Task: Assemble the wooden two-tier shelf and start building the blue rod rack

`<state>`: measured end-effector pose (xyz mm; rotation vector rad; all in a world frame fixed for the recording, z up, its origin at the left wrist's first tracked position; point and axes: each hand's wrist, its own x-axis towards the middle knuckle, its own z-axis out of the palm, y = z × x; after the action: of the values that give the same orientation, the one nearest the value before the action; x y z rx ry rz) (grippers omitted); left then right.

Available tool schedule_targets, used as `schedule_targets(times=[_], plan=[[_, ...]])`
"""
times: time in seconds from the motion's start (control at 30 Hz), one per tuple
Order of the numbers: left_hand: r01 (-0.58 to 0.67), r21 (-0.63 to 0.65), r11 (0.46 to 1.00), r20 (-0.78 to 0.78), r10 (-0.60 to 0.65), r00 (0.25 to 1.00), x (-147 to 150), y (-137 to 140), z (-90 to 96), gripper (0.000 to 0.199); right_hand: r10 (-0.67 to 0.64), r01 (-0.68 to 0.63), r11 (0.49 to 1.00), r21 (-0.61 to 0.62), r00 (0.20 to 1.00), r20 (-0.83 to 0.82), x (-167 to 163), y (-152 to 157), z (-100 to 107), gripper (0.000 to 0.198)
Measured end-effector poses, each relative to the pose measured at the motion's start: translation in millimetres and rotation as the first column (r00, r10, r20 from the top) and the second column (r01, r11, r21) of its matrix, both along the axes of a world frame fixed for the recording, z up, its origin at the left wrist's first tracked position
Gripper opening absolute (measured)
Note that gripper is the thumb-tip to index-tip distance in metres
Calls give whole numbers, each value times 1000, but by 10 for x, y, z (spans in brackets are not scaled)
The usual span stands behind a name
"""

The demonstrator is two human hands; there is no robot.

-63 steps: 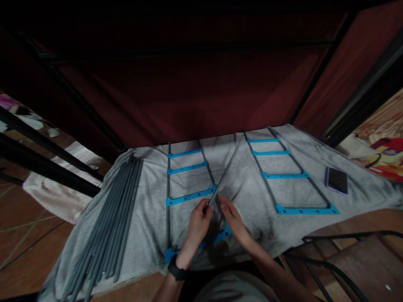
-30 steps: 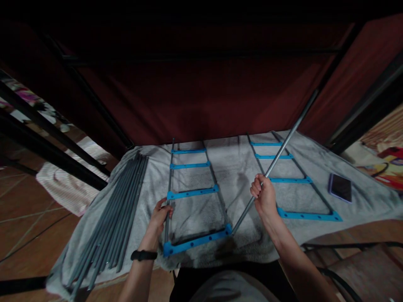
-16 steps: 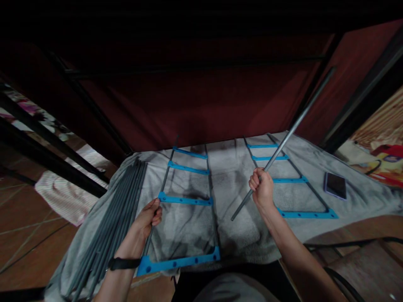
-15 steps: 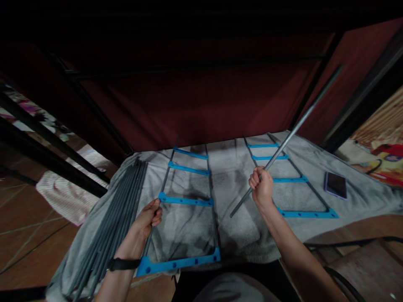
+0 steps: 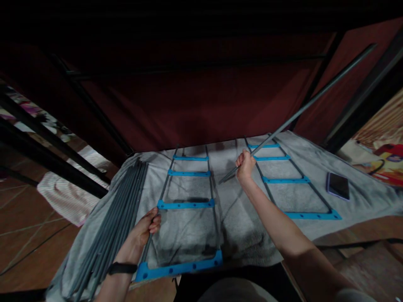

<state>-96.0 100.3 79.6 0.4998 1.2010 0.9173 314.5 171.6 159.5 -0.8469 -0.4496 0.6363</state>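
Observation:
My right hand (image 5: pixel 246 165) is closed round a long grey metal tube (image 5: pixel 302 108), which slants up to the right across the view. Its lower end lies over the cloth between two ladder-like frames. My left hand (image 5: pixel 147 226) is closed on the left side tube of the left frame (image 5: pixel 185 205), just below a blue crossbar with dark holes. That frame has several blue crossbars joined by thin grey side tubes. A similar right frame (image 5: pixel 285 180) lies beyond my right forearm, which hides part of its near end.
Several loose grey tubes (image 5: pixel 118 226) lie in a bundle at the left. A phone (image 5: pixel 338 185) rests on the grey cloth (image 5: pixel 239 235) at the right. Behind rises a dark red panel (image 5: pixel 195 105) with black bars, and a striped cloth (image 5: pixel 69 193) is on the tiled floor.
My right hand has moved left and away from me, and its tube now leans flatter with the upper end farther right. The left frame's far crossbars have dropped slightly; my left hand keeps its hold.

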Motion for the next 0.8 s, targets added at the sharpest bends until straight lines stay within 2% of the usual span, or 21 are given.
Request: schedule_targets(times=[0.13, 0.23, 0.47, 0.63, 0.8], plan=[[8, -45, 999, 0, -8, 1000, 157, -65, -240, 31, -32, 32, 999, -30, 999, 3, -81, 447, 76, 48], [-2, 12, 1000, -79, 3, 997, 243, -125, -448, 33, -51, 53, 997, -63, 998, 20, -139, 777, 112, 47], [-17, 124, 992, -213, 44, 976, 300, -216, -853, 55, -92, 112, 987, -116, 982, 168, -323, 1407, 34, 41], [-74, 50, 996, -313, 86, 946, 322, -160, -974, 60, -67, 79, 994, -82, 988, 137, -534, 1748, -46, 40], [-49, 77, 996, -287, 69, 955, 325, -214, -930, 57, -41, 58, 995, -87, 982, 183, -663, 1957, -192, 37]])
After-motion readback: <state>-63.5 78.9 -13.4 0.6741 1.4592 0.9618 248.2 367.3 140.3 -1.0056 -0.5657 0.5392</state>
